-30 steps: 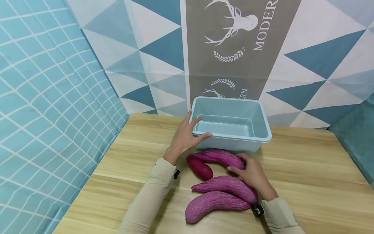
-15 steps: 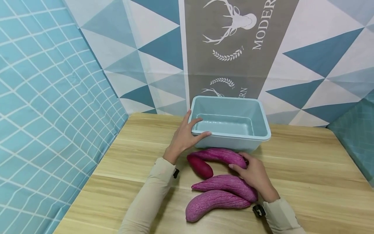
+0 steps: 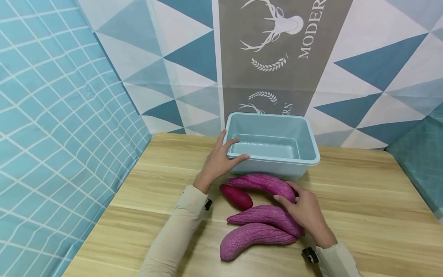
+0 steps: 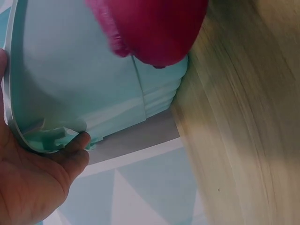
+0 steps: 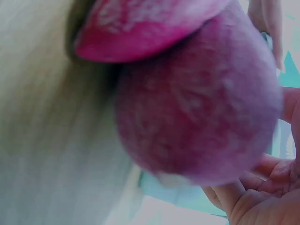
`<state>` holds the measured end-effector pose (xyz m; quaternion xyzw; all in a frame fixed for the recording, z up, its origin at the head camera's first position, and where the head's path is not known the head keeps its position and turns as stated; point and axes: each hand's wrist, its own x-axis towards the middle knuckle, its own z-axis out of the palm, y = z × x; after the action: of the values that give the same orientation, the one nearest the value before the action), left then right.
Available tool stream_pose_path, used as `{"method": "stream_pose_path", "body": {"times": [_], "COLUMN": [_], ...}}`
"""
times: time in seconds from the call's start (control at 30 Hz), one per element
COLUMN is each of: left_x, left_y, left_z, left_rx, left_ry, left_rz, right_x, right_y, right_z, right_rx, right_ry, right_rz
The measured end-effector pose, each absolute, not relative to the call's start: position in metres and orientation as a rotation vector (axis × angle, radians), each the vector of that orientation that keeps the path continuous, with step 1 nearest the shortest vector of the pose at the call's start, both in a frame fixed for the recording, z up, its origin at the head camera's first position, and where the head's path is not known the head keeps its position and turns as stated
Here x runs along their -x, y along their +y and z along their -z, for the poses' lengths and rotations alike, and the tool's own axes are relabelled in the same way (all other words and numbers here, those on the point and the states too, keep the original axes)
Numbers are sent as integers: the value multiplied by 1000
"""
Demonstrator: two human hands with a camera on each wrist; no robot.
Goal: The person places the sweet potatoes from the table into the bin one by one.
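A long, curved, purple vegetable [image 3: 259,182] lies below frame centre, its long axis running left and slightly upward from the nearer right hand [image 3: 306,207], whose grip clasps its right end; the left hand [image 3: 215,161] holds a light-blue rectangular plastic bin [image 3: 273,168].

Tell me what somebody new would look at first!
Probably the three long, curved purple vegetables and the small, smooth dark-red one on the pale wooden table. Behind them stands a rectangular light-blue plastic tub, the left hand on its near left corner. The right hand grips the right end of the rear purple one.
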<state>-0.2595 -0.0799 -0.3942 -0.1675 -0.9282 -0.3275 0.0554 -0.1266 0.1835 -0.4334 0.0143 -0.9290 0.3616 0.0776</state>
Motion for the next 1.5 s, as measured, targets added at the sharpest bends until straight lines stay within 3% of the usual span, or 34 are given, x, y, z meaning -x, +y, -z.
{"method": "stream_pose_path", "body": {"times": [0.73,1.5], "left_x": [261,262], "left_y": [-80,-80], "left_z": [395,397], "left_rx": [512,540], "left_ry": [-2777,-2748], "left_rz": [1074,1060], "right_x": [106,139], "right_y": [190,186], "right_z": [386,363], "right_rx": [-202,-114], "right_ry": [-2514,-2414], "right_rz": [-980,-888]}}
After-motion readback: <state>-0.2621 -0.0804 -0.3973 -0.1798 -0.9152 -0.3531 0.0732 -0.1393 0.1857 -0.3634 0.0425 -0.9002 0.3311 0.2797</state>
